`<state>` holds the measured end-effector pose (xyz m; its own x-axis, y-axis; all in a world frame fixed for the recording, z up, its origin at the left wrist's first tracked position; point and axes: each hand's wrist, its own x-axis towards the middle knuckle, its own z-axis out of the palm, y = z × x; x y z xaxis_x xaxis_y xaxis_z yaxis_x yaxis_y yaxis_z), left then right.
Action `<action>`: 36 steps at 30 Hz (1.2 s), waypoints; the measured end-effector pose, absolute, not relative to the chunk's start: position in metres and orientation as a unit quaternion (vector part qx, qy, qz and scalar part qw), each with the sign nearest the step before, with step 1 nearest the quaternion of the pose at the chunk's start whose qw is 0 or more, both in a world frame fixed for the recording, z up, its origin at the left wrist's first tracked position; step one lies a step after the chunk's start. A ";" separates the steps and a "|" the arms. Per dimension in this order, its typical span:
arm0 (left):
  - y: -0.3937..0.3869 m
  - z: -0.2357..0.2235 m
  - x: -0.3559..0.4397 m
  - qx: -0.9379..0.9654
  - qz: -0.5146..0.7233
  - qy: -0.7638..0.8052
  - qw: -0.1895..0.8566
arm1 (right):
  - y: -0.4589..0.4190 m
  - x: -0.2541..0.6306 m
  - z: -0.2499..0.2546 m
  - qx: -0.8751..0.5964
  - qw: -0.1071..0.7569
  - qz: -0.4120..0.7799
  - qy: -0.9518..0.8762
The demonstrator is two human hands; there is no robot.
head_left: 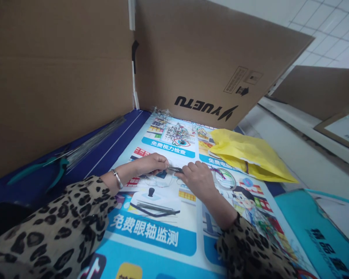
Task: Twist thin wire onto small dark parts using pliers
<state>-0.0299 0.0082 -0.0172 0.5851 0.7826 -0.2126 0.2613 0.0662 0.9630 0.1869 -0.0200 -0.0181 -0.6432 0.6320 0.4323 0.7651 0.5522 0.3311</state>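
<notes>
Both of my hands meet over the middle of a printed poster. My left hand (154,163) is closed in a pinch at the tip of a slim dark metal tool (175,169); what its fingertips hold is too small to make out. My right hand (198,179) is wrapped round the tool's other end, hiding most of it, so its kind is unclear. Under the hands is a faint clear round outline. Just right of my right hand lies a clear round dish (225,179) with purple and green strands. Thin dark strips (158,208) lie on the poster below.
Tangled thin wires (178,133) lie at the back. Teal-handled pliers (59,170) and a bundle of straight wires (95,137) are at the left. A yellow bag (250,155) and a teal box (314,232) lie right. Cardboard walls (197,58) stand behind and left.
</notes>
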 end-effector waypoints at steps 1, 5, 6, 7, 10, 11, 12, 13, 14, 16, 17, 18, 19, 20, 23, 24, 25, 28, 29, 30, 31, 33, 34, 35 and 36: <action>0.008 -0.017 -0.030 0.651 0.214 0.399 0.609 | -0.020 0.187 -0.019 -0.400 0.134 -0.252 -0.871; 0.008 -0.016 -0.030 0.647 0.212 0.393 0.618 | -0.020 0.188 -0.020 -0.397 0.137 -0.263 -0.868; 0.008 -0.015 -0.030 0.645 0.209 0.392 0.622 | -0.020 0.188 -0.019 -0.396 0.137 -0.265 -0.868; 0.008 -0.015 -0.030 0.644 0.206 0.390 0.625 | -0.020 0.188 -0.019 -0.394 0.137 -0.268 -0.868; 0.007 -0.013 -0.030 0.644 0.201 0.386 0.629 | -0.020 0.188 -0.018 -0.389 0.138 -0.272 -0.869; 0.007 -0.013 -0.030 0.645 0.200 0.386 0.629 | -0.020 0.188 -0.018 -0.387 0.139 -0.272 -0.870; 0.007 -0.013 -0.030 0.645 0.199 0.385 0.629 | -0.020 0.188 -0.018 -0.385 0.140 -0.270 -0.871; 0.007 -0.012 -0.030 0.646 0.198 0.386 0.628 | -0.020 0.188 -0.018 -0.383 0.141 -0.268 -0.873; 0.007 -0.012 -0.030 0.645 0.197 0.387 0.628 | -0.020 0.187 -0.018 -0.382 0.142 -0.265 -0.874; 0.008 -0.012 -0.030 0.644 0.197 0.389 0.629 | -0.020 0.187 -0.019 -0.382 0.144 -0.262 -0.875; 0.008 -0.012 -0.030 0.642 0.197 0.390 0.630 | -0.020 0.187 -0.019 -0.382 0.144 -0.261 -0.874; 0.008 -0.012 -0.030 0.641 0.198 0.391 0.630 | -0.020 0.186 -0.019 -0.383 0.143 -0.262 -0.874; 0.007 -0.012 -0.030 0.641 0.198 0.392 0.629 | -0.020 0.186 -0.019 -0.384 0.142 -0.262 -0.874; 0.007 -0.011 -0.030 0.641 0.198 0.394 0.629 | -0.020 0.186 -0.019 -0.386 0.141 -0.261 -0.874; 0.006 -0.009 -0.030 0.640 0.197 0.398 0.627 | -0.021 0.185 -0.019 -0.389 0.137 -0.255 -0.875; 0.006 -0.009 -0.030 0.639 0.197 0.399 0.627 | -0.021 0.185 -0.019 -0.389 0.136 -0.254 -0.875; 0.005 -0.009 -0.030 0.639 0.196 0.399 0.627 | -0.021 0.185 -0.019 -0.389 0.136 -0.253 -0.875; 0.006 -0.009 -0.030 0.641 0.195 0.397 0.627 | -0.021 0.186 -0.020 -0.385 0.136 -0.258 -0.876; 0.006 -0.009 -0.030 0.644 0.194 0.395 0.626 | -0.021 0.187 -0.020 -0.383 0.136 -0.261 -0.875; 0.006 -0.009 -0.030 0.646 0.193 0.393 0.625 | -0.021 0.187 -0.020 -0.382 0.136 -0.265 -0.875; 0.007 -0.009 -0.030 0.648 0.192 0.390 0.625 | -0.021 0.187 -0.020 -0.381 0.134 -0.268 -0.875; 0.007 -0.008 -0.030 0.649 0.189 0.387 0.628 | -0.020 0.188 -0.020 -0.379 0.133 -0.272 -0.874; 0.007 -0.008 -0.030 0.646 0.188 0.387 0.630 | -0.020 0.188 -0.021 -0.378 0.134 -0.272 -0.875; 0.006 -0.007 -0.030 0.643 0.186 0.387 0.634 | -0.020 0.188 -0.021 -0.377 0.136 -0.270 -0.876; 0.006 -0.007 -0.030 0.640 0.184 0.388 0.637 | -0.020 0.187 -0.021 -0.375 0.137 -0.268 -0.877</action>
